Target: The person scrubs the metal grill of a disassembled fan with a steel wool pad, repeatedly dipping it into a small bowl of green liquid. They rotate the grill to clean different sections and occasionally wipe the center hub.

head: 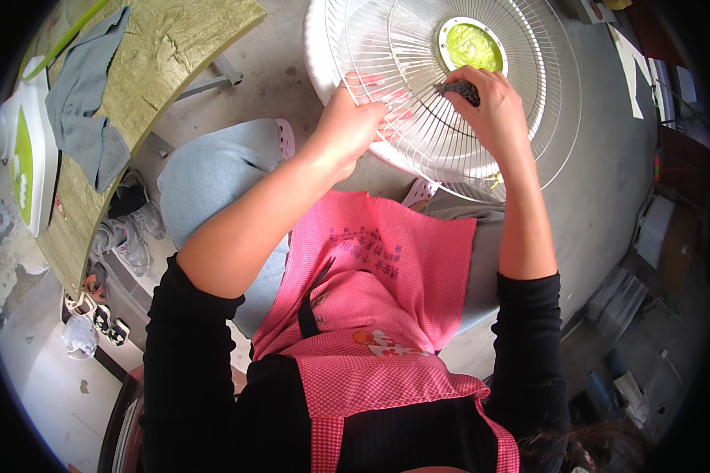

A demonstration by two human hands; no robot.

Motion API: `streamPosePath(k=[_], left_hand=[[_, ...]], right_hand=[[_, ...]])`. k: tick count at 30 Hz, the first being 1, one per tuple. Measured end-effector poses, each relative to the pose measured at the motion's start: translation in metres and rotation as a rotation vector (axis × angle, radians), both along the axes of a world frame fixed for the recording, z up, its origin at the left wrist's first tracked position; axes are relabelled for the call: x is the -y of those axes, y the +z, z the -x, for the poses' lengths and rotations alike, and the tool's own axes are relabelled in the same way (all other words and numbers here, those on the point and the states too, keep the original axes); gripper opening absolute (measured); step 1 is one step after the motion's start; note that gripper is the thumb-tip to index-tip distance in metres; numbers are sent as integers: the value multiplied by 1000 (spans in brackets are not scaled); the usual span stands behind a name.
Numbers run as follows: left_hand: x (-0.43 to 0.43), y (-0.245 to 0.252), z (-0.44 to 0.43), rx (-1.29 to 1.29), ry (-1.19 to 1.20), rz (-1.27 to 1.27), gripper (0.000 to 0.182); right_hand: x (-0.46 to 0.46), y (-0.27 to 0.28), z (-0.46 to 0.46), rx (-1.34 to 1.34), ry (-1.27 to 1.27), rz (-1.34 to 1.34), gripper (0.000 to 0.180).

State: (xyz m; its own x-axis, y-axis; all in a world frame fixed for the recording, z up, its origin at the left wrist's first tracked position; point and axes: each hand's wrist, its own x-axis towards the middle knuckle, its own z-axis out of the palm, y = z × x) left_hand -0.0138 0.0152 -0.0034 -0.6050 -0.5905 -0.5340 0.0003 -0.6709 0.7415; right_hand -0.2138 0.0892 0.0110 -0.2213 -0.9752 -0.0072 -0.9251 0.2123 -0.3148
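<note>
A white wire fan grille (401, 36) is tilted over a round white basin (316, 50) on the floor. My left hand (355, 121) grips the grille's near left edge, its fingers showing behind the wires. In my right hand (497, 112) is a dark scouring pad (466, 91), pressed against the wires just below the central ring (444, 42). Inside that ring shows a yellow-green surface (473, 47); I cannot tell whether it belongs to the grille or lies beyond it. Wet, whitish suds seem to cover the left fingertips.
A wood-patterned table (160, 50) stands on the left, holding a grey cloth (86, 100) and a white and green fan base (26, 171) with buttons. Shoes (131, 239) and a plastic bag (80, 337) lie below it. A pink checked apron (384, 254) covers my lap.
</note>
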Motion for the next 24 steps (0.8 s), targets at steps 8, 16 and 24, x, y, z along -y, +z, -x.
streamPosePath(k=[8, 16, 24], left_hand=[[-1, -8, 3, -48, 35, 43, 48], [3, -1, -5, -1, 11, 0, 50], [-6, -12, -2, -17, 32, 87, 50]], right_hand=[[11, -16, -3, -103, 21, 126, 15], [10, -5, -36, 126, 127, 28, 11], [20, -25, -7, -147, 42, 123, 10]])
